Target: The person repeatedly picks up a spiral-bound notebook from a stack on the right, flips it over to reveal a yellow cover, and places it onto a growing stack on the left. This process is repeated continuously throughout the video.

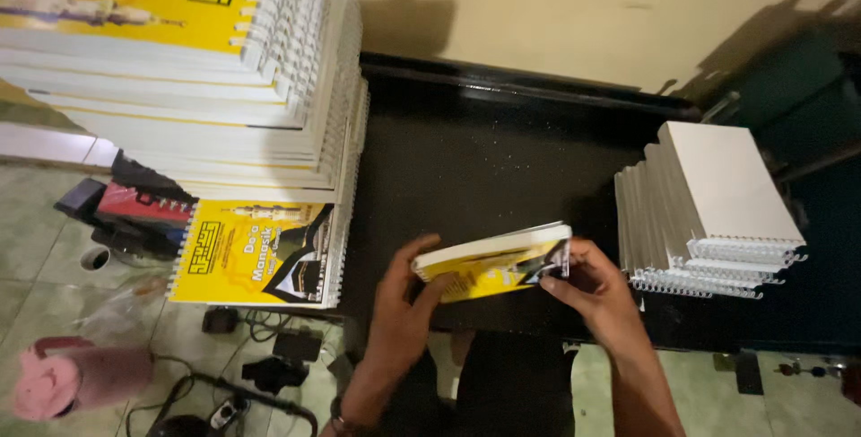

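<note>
1. Two hands hold one booklet over the front edge of the black table, between the two stacks.
2. Your left hand clamps the booklet's left end, thumb on top, fingers wrapped under and closed on it.
3. Your right hand pinches the right end, fingertips shut on the cover's dark corner.
4. The booklet looks light and thin: a yellow cover over white pages. It will likely flex in the middle if held by one end only, so a grip at both short ends suits it.
5. The glossy cover may be slippery; a hold on the edges, with thumbs pressing down, seems safer than flat palms.
6. On your left stands a tall stack of yellow spiral-bound booklets, with one more jutting out at its base.
7. On your right sits a smaller white stack, wire spines facing you.
8. On the floor below lie cables and a pink bottle.
</note>
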